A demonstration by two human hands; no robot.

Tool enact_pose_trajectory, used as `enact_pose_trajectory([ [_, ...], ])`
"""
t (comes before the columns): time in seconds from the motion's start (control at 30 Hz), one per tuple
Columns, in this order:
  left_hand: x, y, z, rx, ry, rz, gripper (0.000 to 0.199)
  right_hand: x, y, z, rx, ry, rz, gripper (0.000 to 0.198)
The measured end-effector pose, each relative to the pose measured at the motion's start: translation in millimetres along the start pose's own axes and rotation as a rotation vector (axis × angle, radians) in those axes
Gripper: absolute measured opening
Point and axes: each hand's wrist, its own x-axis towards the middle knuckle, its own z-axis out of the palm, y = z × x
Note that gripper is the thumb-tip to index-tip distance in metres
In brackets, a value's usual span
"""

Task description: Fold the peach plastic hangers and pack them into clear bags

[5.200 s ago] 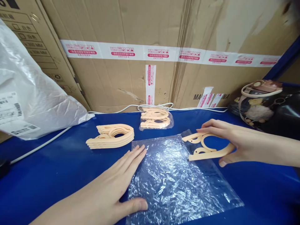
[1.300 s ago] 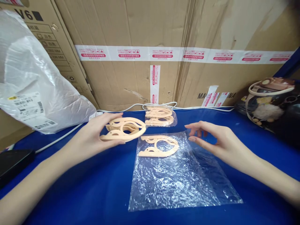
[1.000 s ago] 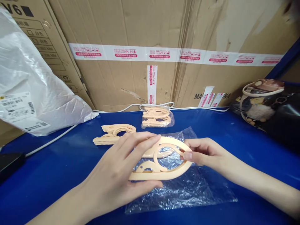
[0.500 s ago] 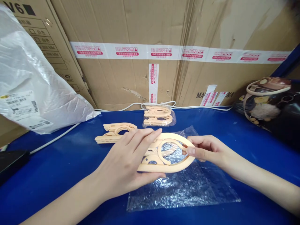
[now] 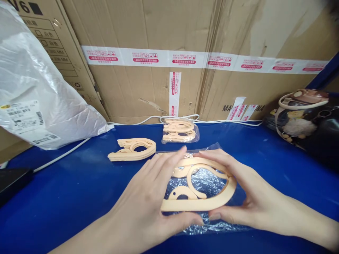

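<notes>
A beige folding clothes hanger [image 5: 201,205], folded up with its round hook inside, is held between both my hands over a clear plastic bag [image 5: 193,228]. My left hand [image 5: 148,197] is closed around its left end, thumb along the near edge and fingers over the far edge. My right hand [image 5: 246,187] grips the rounded right end, thumb at the near side. More beige plastic shows behind it, partly hidden by my hands. Beyond my left hand lies a stack of folded hangers [image 5: 135,155]. Farther back, a bagged pack of hangers [image 5: 180,132] lies near the wall of cardboard.
A large cardboard box [image 5: 137,88] closes off the back of the blue table [image 5: 79,187]. At left are a white plastic parcel [image 5: 53,102] and a dark object [image 5: 14,181]. A white cable [image 5: 143,121] runs along the back; a clear bottle [image 5: 296,116] stands at right.
The hanger has come nearer and a little to the right. My right hand went from pinching its tip to spanning the rounded end. The stack at left shows more fully.
</notes>
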Motion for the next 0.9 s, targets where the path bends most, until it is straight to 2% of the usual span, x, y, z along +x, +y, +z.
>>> enact_pose_trajectory([
  [0.07,-2,-4,-4,-0.004,-0.062,-0.069,0.111,-1,9,-11,0.003,-0.013,0.079,0.081],
  [0.1,-4,-7,-8,0.007,-0.107,-0.09,0.112,-3,15,-20,-0.008,-0.013,0.123,0.08],
  [0.27,-12,-29,-32,0.095,-0.473,-0.019,0.089,-15,57,-74,-0.171,-0.069,0.322,0.067],
  [0.4,-18,-42,-40,0.094,-0.535,-0.024,0.09,-26,77,-92,-0.257,-0.156,0.344,0.069],
  [0.6,-21,-48,-34,0.05,-0.533,-0.06,0.095,-33,72,-82,-0.283,-0.311,0.291,0.079],
  [0.9,-21,-48,-33,0.079,-0.574,-0.076,0.094,-27,47,-40,-0.175,-0.331,0.227,0.089],
])
